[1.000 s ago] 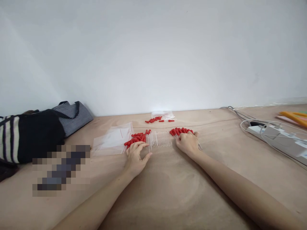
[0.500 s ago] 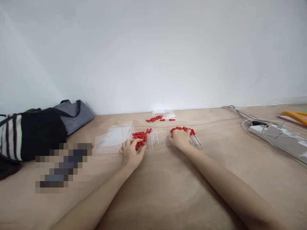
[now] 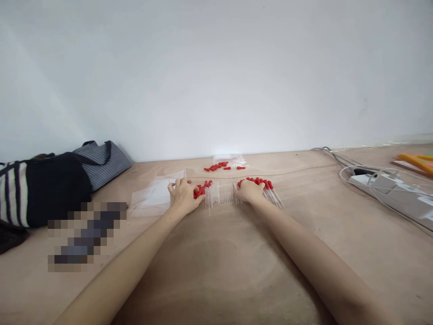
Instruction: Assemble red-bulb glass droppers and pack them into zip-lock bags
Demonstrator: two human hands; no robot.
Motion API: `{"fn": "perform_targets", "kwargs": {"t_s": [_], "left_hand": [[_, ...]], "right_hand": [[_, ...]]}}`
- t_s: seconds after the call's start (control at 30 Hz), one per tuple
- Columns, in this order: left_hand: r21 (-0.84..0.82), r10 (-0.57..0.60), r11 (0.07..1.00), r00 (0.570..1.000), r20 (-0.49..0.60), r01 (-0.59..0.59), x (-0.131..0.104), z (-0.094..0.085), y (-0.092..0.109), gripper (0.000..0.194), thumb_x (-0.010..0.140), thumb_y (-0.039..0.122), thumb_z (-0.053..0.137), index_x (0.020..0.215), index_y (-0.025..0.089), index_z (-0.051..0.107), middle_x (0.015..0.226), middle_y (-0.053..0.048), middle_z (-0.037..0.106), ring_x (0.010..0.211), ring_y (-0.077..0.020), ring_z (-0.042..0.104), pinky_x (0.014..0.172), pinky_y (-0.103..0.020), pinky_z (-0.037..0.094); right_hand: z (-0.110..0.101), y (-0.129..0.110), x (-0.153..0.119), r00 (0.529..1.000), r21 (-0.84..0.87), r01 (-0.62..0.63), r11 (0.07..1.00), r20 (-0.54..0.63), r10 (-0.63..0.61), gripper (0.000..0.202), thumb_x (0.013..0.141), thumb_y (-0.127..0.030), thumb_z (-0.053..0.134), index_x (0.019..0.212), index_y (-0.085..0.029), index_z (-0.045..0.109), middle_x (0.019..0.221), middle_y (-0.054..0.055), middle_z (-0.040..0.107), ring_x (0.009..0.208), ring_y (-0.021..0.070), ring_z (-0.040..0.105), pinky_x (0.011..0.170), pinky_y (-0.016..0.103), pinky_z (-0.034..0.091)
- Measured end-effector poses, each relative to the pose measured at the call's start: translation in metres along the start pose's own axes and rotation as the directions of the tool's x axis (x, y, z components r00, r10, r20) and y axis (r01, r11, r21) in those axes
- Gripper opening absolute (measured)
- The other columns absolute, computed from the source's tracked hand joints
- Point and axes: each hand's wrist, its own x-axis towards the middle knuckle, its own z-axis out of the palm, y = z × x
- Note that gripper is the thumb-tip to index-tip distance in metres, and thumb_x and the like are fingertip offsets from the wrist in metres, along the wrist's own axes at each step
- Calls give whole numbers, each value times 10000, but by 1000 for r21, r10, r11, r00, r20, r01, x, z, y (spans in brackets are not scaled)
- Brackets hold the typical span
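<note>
My left hand [image 3: 183, 197] rests over the loose pile of red rubber bulbs [image 3: 199, 193], its fingers spread and arched, covering part of the pile. A row of thin clear tubes [image 3: 221, 194] lies side by side just right of that pile. At the right part of the row, several tubes carry red bulbs on their far ends, like droppers [image 3: 270, 189]. My right hand [image 3: 249, 192] is lowered over these capped tubes with its fingers curled. What its fingertips grip is hidden beneath the hand.
Clear plastic bags [image 3: 154, 196] lie left of the pile. More red bulbs [image 3: 216, 167] and a small bag [image 3: 230, 159] sit near the wall. At left are a black bag [image 3: 61, 189] and a blurred-out item [image 3: 89, 237]. A power strip [image 3: 389, 192] with cables is at right.
My left hand has shifted up and slightly left over the pile, its fingers now arched higher and wider. My right hand has barely moved along the capped tubes.
</note>
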Motion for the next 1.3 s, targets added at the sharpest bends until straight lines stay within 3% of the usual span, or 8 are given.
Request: {"fn": "perform_targets", "kwargs": {"t_s": [0.3, 0.47, 0.67, 0.77, 0.9, 1.07, 1.17, 1.3], "left_hand": [[89, -55, 995, 995, 82, 47, 8, 7, 5, 260, 670, 419, 585, 580, 189, 664, 1007, -134, 525, 978, -309, 396, 816, -458, 272], [40, -57, 998, 998, 37, 56, 1, -8, 12, 222, 685, 360, 591, 573, 180, 658, 1004, -125, 528, 976, -308, 397, 783, -446, 301], [-80, 160, 982, 979, -128, -171, -30, -19, 29, 162, 768, 247, 507, 671, 143, 585, 876, -110, 555, 908, -268, 447, 764, -417, 348], [-359, 233, 901, 970, -71, -243, -49, -10, 40, 102, 790, 200, 472, 715, 152, 522, 761, -56, 553, 772, -196, 495, 699, -330, 404], [-604, 217, 788, 972, 88, -121, -66, 6, 48, 38, 807, 191, 453, 791, 170, 480, 722, -4, 551, 646, -139, 522, 590, -261, 425], [-658, 218, 745, 972, 89, -107, -68, 9, 49, 189, 801, 162, 465, 984, 181, 508, 837, -22, 554, 749, -148, 539, 648, -267, 445], [-676, 275, 719, 959, 65, -160, -66, 7, 49, 174, 819, 159, 444, 940, 193, 564, 860, -25, 540, 782, -142, 537, 694, -269, 445], [-686, 266, 711, 962, 58, -155, -66, 7, 49, 170, 821, 173, 455, 935, 191, 580, 852, -24, 538, 775, -139, 538, 706, -271, 445]], "right_hand": [[-13, 22, -25, 984, 56, 143, 988, -119, -135, 323, 813, -330, 357, 605, -164, 540, 705, 54, 614, 774, 209, 533, 767, 387, 254], [-7, 52, -42, 888, 266, 423, 866, -311, -339, 185, 814, -289, 379, 693, -180, 465, 708, 13, 607, 671, 146, 525, 709, 316, 298], [9, 77, -60, 795, 243, 573, 782, -397, -459, 165, 818, -228, 393, 928, -187, 508, 777, 34, 636, 699, 166, 542, 770, 363, 272], [12, 76, -69, 744, 190, 639, 745, -397, -538, 261, 829, -184, 374, 1052, -209, 507, 809, 41, 640, 735, 171, 549, 779, 370, 259], [15, 68, -76, 702, 186, 697, 693, -375, -605, 223, 828, -143, 366, 931, -213, 551, 815, 24, 625, 729, 146, 552, 812, 374, 247], [23, 60, -81, 690, 183, 710, 680, -370, -622, 122, 816, -154, 396, 842, -187, 511, 764, -1, 607, 616, 108, 521, 849, 399, 216], [26, 57, -82, 659, 171, 736, 655, -402, -635, 139, 821, -123, 375, 822, -183, 500, 754, -6, 602, 652, 111, 522, 839, 381, 222], [29, 55, -82, 632, 168, 755, 633, -441, -637, 202, 834, -120, 361, 956, -185, 509, 810, 23, 602, 713, 127, 532, 829, 370, 233]]}}
